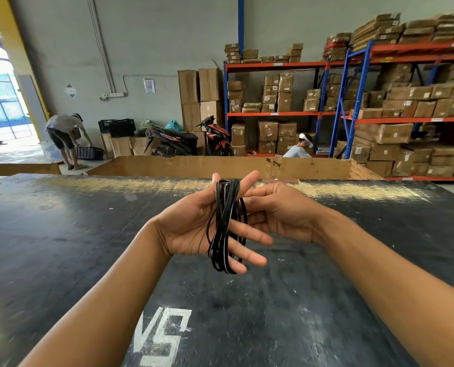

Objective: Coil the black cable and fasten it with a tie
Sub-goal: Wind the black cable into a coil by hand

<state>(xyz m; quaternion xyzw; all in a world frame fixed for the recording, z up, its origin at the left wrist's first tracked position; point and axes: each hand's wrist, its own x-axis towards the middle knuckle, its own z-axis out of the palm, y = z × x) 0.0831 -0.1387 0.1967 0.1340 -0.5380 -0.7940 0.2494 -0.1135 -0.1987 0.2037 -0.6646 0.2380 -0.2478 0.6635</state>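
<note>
The black cable (221,229) hangs in several long loops wound around my left hand (194,226), from between thumb and forefinger down past the little finger. That hand is palm-up with fingers spread, above the dark table (61,234). My right hand (278,210) is close behind the loops on the right, its fingers curled and touching the cable strands. No tie is visible.
White painted letters (162,337) mark the table near me. A large cardboard bin (220,165) stands beyond the far edge. Behind it are shelves of boxes (379,107), two parked motorbikes (194,139), one person bending at left (64,133) and another seated (300,149).
</note>
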